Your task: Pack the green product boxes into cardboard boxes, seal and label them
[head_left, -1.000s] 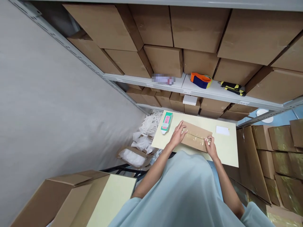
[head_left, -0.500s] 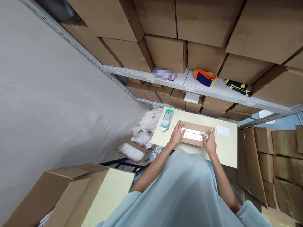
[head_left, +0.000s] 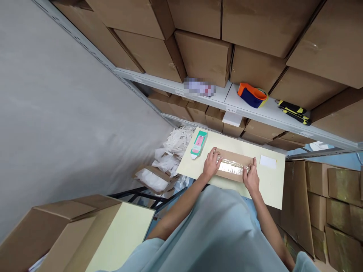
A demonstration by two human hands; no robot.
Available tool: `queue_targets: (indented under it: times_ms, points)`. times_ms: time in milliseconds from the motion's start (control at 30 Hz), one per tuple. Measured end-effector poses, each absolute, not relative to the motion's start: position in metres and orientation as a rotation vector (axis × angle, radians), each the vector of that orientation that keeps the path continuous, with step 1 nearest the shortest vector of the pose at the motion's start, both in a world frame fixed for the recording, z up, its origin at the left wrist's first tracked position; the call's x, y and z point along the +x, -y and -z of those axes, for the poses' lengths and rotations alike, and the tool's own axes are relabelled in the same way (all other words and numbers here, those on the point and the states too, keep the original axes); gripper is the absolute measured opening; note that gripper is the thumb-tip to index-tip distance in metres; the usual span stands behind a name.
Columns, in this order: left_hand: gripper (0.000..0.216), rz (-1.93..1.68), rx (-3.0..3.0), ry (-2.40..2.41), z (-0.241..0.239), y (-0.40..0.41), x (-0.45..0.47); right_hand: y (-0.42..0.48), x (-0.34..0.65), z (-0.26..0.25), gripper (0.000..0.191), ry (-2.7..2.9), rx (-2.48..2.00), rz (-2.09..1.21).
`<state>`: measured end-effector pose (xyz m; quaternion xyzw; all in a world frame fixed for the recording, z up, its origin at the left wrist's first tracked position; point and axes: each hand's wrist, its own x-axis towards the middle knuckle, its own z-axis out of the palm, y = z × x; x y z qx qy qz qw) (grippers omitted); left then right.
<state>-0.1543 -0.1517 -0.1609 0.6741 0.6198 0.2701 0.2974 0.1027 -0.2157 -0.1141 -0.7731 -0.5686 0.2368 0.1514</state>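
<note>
A flat brown cardboard box lies on the pale yellow tabletop in front of me. Shiny clear tape runs lengthwise along its upper face. My left hand grips the left end, thumb on top and fingers over the far corner. At the other end, my right hand is closed on the box with its fingers along the short side. Up and to the left is a green and pink package, and a small white card rests right of the box.
Cartons fill the shelf ahead, whose front ledge holds an orange and blue tape dispenser and black-yellow cutters. Crumpled white paper lies left of the table. Stacked boxes stand right; an open carton sits lower left.
My view has shifted slightly. Both hands stay on the ends of the box, which sits a little lower in view, and the glare on its tape looks different.
</note>
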Motion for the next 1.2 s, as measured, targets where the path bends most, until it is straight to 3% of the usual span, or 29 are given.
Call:
queue_targets:
  times_ms: [433, 667, 867, 1200]
  points:
    - [0.025, -0.801, 1.817, -1.636, 0.162, 0.151, -0.157, 0.216, 0.099, 0.108, 0.048, 1.645, -2.197, -0.684]
    - [0.024, -0.83, 1.832, -1.645, 0.164, 0.148, -0.156, 0.216, 0.101, 0.114, 0.057, 1.612, -2.161, -0.659]
    - [0.023, -0.811, 1.842, -1.664, 0.158, 0.147, -0.156, 0.213, 0.1, 0.117, 0.051, 1.589, -2.118, -0.658]
    - [0.025, -0.805, 1.887, -1.691, 0.172, 0.146, -0.158, 0.212, 0.099, 0.121, 0.066, 1.599, -2.107, -0.606]
